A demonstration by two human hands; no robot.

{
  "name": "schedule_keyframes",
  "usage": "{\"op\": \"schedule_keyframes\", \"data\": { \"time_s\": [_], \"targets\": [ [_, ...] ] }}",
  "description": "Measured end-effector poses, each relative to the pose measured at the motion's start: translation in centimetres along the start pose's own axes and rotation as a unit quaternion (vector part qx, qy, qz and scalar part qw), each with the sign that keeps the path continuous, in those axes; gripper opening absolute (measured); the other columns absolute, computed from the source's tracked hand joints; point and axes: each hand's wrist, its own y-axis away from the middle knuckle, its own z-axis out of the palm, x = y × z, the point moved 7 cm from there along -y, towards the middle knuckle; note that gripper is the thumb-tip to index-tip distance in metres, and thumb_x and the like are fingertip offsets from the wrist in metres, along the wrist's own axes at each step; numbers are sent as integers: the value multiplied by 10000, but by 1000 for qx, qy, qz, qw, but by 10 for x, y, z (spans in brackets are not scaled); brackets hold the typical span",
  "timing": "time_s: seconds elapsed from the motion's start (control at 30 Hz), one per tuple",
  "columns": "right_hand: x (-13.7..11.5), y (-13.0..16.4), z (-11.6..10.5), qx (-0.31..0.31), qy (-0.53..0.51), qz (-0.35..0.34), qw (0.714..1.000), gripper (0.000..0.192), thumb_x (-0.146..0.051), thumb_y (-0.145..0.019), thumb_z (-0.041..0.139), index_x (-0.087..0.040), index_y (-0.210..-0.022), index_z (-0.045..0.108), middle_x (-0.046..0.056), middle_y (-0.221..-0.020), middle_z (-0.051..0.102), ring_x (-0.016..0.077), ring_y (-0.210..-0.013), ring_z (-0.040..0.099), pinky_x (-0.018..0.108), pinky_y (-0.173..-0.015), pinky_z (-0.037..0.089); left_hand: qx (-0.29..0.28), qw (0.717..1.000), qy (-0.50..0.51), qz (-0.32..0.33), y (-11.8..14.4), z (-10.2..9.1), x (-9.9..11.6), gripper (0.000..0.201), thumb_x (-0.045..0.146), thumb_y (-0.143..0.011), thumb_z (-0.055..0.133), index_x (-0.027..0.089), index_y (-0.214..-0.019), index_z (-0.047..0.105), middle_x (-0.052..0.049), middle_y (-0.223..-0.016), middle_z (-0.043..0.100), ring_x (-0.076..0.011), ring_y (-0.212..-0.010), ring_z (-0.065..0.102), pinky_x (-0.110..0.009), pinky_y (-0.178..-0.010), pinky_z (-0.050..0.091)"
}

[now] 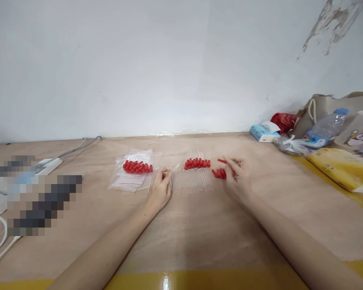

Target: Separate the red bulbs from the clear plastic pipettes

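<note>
My left hand (161, 186) is closed in a pinch around a thin clear dropper tube (176, 166), which points up to the right; a bit of red shows between the fingers. My right hand (238, 175) has its fingers bent over a small pile of red rubber bulbs (219, 173). One red rubber bulb (221, 160) sticks out leftward at its fingertips. Between the hands lies a row of clear tubes (193, 180), side by side. Beyond them is a row of droppers with red bulbs (197, 163), their tubes pointing to the wall.
More red-bulbed pieces (136, 166) lie on clear zip bags (127, 182) left of my left hand. A tissue pack (264, 132), a plastic bottle (326, 127) and a yellow packet (341, 167) stand at the right. Cables (75, 149) and a power strip (50, 167) lie left.
</note>
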Motion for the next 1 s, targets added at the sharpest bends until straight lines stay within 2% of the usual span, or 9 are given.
{"op": "schedule_keyframes", "data": {
  "time_s": [0.1,0.2,0.3,0.43,0.53,0.67,0.77,0.9,1.0],
  "targets": [
    [26,-13,-13,17,24,60,998,353,-348,-828,445,-188,-1125,550,73,-884,538,141,-694,540,302,-604,472,-8,1000,-7,19,-5,4,-1,418,64,-806,352,164,-1192,477,-86,-930,498,-175,-851,511,-314,-742,484],
    [47,-20,-20,26,41,102,994,348,-404,-760,530,-162,-1005,579,51,-784,580,141,-647,524,290,-590,454,-23,999,-9,31,-7,7,0,340,81,-811,379,159,-1095,548,-80,-901,546,-177,-839,531,-313,-753,479],
    [57,-25,-14,-24,72,134,988,314,-429,-714,567,-178,-898,610,38,-732,626,163,-691,546,299,-641,436,-30,999,-4,26,-6,9,0,242,122,-820,407,151,-955,606,-73,-861,560,-168,-803,546,-297,-733,484],
    [47,-32,6,-148,132,121,973,206,-393,-709,547,-219,-757,646,18,-738,660,179,-762,569,327,-741,386,-22,1000,2,-1,-4,9,-2,199,219,-824,454,131,-827,632,-92,-902,544,-155,-762,557,-283,-704,491],
    [35,-33,13,-192,197,94,957,162,-370,-693,546,-237,-677,638,-1,-735,664,191,-783,561,387,-823,308,-31,1000,-2,-4,-6,5,1,257,272,-822,475,128,-982,614,-116,-998,547,-183,-866,555,-320,-773,478],
    [30,-28,17,-222,233,89,942,218,-443,-671,549,-244,-640,632,-1,-716,653,209,-792,550,417,-830,258,-110,992,-20,51,-9,7,13,286,345,-833,478,223,-1058,606,-67,-1164,556,-241,-1116,457,-425,-942,358],
    [33,-29,17,-217,227,107,943,280,-483,-705,504,-238,-660,633,4,-716,649,208,-803,551,401,-828,263,-166,983,-34,67,-8,11,17,293,363,-864,428,260,-1085,592,-22,-1193,565,-244,-1185,405,-486,-1016,226],
    [37,-40,16,-192,208,159,946,289,-453,-760,457,-225,-710,627,12,-725,653,188,-783,568,362,-806,295,-172,983,-63,33,-9,11,14,324,385,-876,395,230,-1086,586,-46,-1111,604,-239,-1102,467,-524,-1015,167],
    [34,-49,27,-224,244,176,927,245,-417,-758,471,-227,-719,622,14,-735,654,191,-799,573,362,-802,306,-158,984,-80,19,-9,9,13,334,410,-863,404,223,-1063,596,-66,-1070,602,-241,-1047,491,-530,-1000,174]
  ]
}}
